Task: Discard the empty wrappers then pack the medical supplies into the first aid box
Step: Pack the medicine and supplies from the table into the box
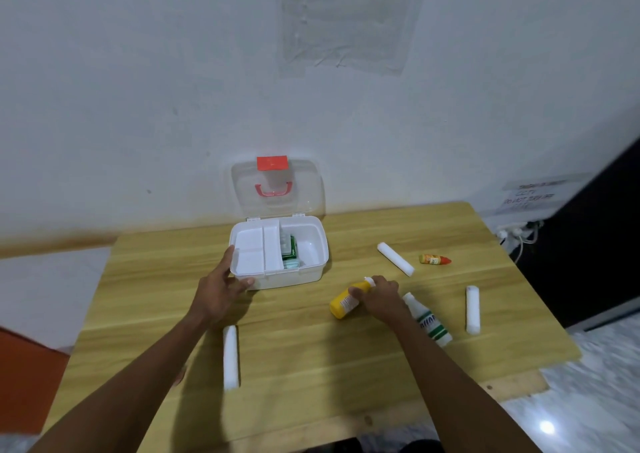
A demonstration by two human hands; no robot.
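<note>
The white first aid box (313, 272) stands open at the back of the wooden table (294, 348), its clear lid with a red handle leaning on the wall. A white divider tray fills its left half; green packets lie in the right half. My left hand (221, 288) grips the box's front left corner. My right hand (379, 295) is closed around the neck of a yellow bottle (344, 302) lying on the table. A white bottle with a green label (429, 321) lies just right of that hand. Three white gauze rolls lie around: near left (230, 357), back right (395, 258), far right (472, 309). A small orange bottle (434, 259) lies at the back right.
The table stands against a white wall. A dark panel and a power strip with cables (519, 232) are beyond its right edge. An orange surface (24, 376) shows below the left edge. Floor lies to the right of the table.
</note>
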